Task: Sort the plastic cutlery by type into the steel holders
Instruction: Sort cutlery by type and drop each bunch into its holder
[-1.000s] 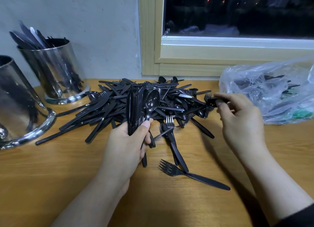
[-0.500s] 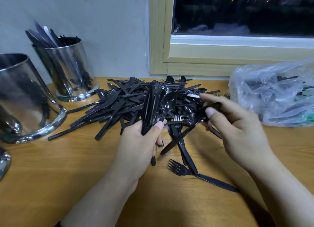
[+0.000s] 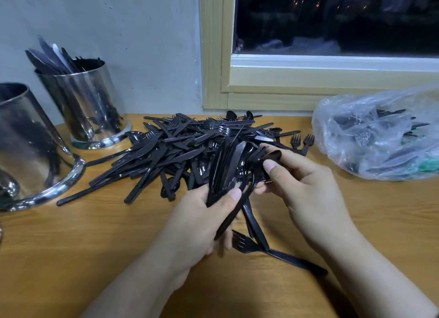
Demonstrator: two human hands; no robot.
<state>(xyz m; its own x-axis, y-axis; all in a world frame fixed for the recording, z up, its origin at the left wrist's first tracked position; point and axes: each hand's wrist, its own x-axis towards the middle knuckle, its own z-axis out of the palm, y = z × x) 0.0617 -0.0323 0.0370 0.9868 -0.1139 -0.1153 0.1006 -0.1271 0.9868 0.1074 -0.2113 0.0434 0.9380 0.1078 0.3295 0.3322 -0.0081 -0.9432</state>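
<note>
A heap of black plastic cutlery (image 3: 180,149) lies on the wooden table. My left hand (image 3: 199,220) grips an upright bundle of black spoons (image 3: 228,170) in front of the heap. My right hand (image 3: 306,194) pinches one black spoon (image 3: 273,157) by its bowl and holds it against the bundle's right side. A steel holder (image 3: 88,103) with knives stands at the back left. A second steel holder (image 3: 26,146) is at the left edge. One black fork (image 3: 247,244) lies loose below my hands.
A clear plastic bag (image 3: 380,134) with more black cutlery sits at the right, under the window frame (image 3: 213,56). The wall runs behind the holders. Bare wooden table (image 3: 71,258) stretches in front of the heap.
My right hand lifted a spoon from the heap's right side and brought it left against the bundle in my left hand. The camera view shifted left, so the holders appear farther right.
</note>
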